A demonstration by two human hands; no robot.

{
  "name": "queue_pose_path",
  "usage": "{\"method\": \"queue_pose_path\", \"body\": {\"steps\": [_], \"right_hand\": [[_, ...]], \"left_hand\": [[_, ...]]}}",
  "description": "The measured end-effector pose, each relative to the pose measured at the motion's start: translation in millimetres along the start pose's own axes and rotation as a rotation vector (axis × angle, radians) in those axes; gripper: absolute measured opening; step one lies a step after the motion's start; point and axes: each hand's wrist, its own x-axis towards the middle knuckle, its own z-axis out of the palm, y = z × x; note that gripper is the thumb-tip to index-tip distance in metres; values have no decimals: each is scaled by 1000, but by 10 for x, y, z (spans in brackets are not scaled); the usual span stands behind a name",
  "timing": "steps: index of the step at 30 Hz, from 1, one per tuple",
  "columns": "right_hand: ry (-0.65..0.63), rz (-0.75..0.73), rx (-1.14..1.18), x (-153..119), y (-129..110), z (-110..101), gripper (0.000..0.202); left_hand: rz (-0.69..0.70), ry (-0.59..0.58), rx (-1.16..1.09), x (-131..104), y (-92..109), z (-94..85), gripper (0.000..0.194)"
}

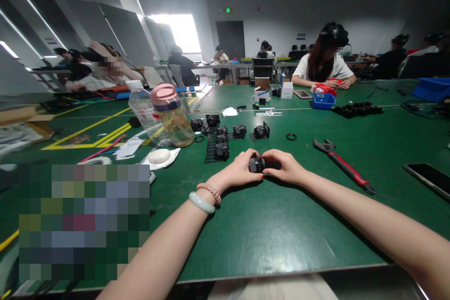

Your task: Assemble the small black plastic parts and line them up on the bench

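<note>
A small black ribbed part [257, 165] is held between both hands above the green table [260, 225]. My left hand [242, 167], with a beaded bracelet and a pale bangle at the wrist, has its fingers closed around the part's left side. From the right, my right hand [284, 166] grips the same part with thumb and fingertips. Just beyond the hands stand several black parts on dark racks [222, 151], with another on a small rack [260, 131]. A black ring [291, 137] lies flat behind my right hand.
An adjustable wrench [344, 166] with red-black handles and a phone [429, 178] lie at the right. A pink-lidded bottle [172, 117] and a clear bottle [140, 108] stand at the left. Farther back are a blue bin [324, 100] and a seated person [325, 58].
</note>
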Motion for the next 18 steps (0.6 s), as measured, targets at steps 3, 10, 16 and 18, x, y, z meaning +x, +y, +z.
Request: {"method": "queue_pose_path", "body": {"steps": [3,10,16,18], "right_hand": [[-11,9,9,3,-1,-1,36],[-27,25,-17,18,5,-11,36],[-33,37,-34,25,0,-11,33],[-35,43,-38,25,-1,-9,33]], "left_hand": [[0,3,2,1,-2,1,53],[-10,-1,-14,-1,1,0,54],[-2,1,-21,1,-13,6,53],[-8,1,-26,1,-11,7,53]]}}
